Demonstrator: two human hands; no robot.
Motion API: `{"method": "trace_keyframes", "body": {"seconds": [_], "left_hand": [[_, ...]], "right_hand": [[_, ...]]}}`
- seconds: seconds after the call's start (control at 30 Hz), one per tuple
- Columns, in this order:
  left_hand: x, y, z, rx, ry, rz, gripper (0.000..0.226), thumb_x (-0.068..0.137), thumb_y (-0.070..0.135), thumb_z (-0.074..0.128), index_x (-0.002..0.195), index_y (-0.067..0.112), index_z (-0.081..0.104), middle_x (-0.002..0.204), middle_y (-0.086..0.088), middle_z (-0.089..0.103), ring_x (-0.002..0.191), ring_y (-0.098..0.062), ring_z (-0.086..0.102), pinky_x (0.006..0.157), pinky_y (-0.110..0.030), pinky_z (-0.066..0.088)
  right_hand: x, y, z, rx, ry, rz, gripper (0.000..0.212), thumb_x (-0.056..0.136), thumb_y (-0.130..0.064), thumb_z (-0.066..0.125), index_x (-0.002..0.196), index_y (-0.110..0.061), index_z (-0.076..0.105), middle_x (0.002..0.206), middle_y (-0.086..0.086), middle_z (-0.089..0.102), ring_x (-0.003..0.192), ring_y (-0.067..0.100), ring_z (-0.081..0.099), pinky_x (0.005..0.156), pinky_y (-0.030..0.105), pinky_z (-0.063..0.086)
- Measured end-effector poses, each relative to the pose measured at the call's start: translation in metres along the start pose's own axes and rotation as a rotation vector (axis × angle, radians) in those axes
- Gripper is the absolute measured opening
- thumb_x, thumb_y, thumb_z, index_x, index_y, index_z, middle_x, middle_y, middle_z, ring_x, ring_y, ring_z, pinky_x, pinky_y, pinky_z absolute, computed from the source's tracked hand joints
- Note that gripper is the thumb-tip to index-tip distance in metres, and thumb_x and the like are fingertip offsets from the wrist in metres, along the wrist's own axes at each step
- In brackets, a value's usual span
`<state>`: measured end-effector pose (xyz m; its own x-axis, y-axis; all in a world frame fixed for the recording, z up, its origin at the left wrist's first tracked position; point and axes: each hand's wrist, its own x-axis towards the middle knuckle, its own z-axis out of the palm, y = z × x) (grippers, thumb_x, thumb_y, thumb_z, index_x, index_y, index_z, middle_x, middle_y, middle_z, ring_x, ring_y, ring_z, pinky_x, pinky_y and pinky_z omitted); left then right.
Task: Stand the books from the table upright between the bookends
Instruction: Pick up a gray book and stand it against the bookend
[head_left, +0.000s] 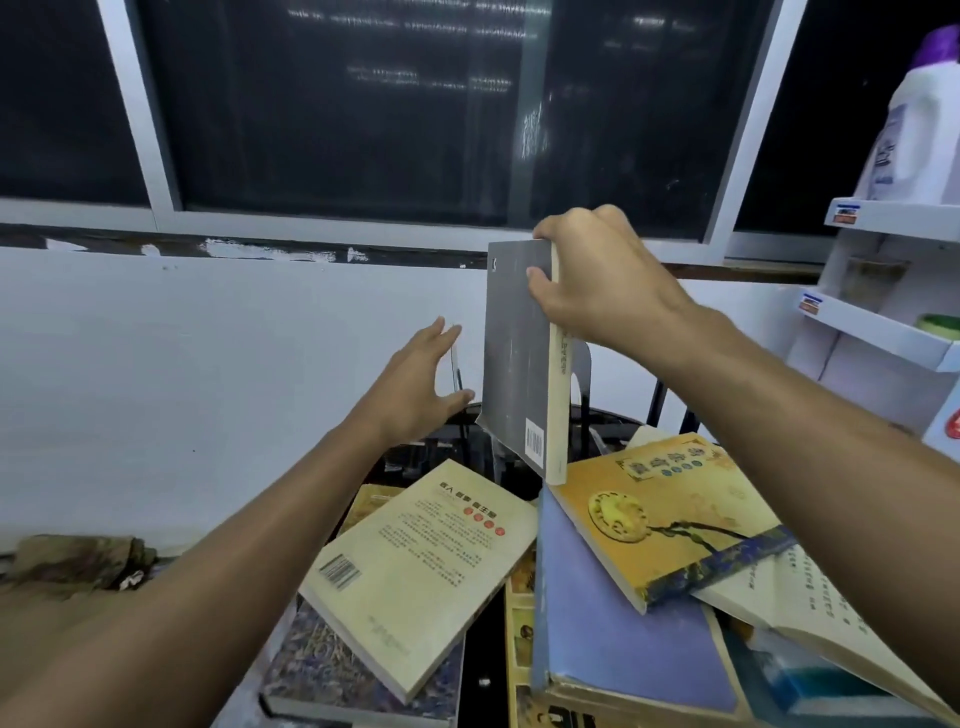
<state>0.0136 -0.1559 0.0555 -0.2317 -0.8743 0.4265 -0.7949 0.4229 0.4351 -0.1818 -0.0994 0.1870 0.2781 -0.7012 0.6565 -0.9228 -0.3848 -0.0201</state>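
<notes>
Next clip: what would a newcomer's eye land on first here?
The grey book, held nearly upright mid-frame by the right hand gripping its top edge, with the open left hand spread beside the thin left bookend. Below, flat-lying books fill the foreground in a messy heap: a cream book on the left, an orange book on the right.

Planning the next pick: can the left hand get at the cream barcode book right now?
Probably yes. The left hand is open and empty, and the cream book lies topmost, nothing covering it.
</notes>
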Motion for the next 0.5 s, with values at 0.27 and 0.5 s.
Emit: {"method": "trace_keyframes", "body": {"seconds": [0.27, 0.5], "left_hand": [[0.031, -0.018, 0.009, -0.032, -0.143, -0.079, 0.098, 0.085, 0.041, 0.077, 0.160, 0.022, 0.016, 0.161, -0.003, 0.034, 0.144, -0.025, 0.040, 0.115, -0.046, 0.040], [0.034, -0.021, 0.012, -0.086, -0.159, -0.085, 0.091, 0.087, 0.028, 0.077, 0.159, 0.024, 0.021, 0.156, -0.002, 0.043, 0.120, -0.019, 0.064, 0.104, -0.042, 0.051]], "right_hand": [[0.014, 0.002, 0.057, -0.012, -0.077, 0.067, 0.012, 0.094, -0.005, 0.047, 0.083, -0.001, 0.050, 0.078, 0.015, 0.052, 0.074, 0.038, 0.053, 0.054, 0.036, 0.039], [0.004, 0.004, 0.107, -0.025, -0.104, 0.078, 0.034, 0.102, -0.008, 0.045, 0.136, -0.002, 0.047, 0.088, 0.012, 0.053, 0.079, 0.031, 0.054, 0.051, 0.031, 0.034]]}}
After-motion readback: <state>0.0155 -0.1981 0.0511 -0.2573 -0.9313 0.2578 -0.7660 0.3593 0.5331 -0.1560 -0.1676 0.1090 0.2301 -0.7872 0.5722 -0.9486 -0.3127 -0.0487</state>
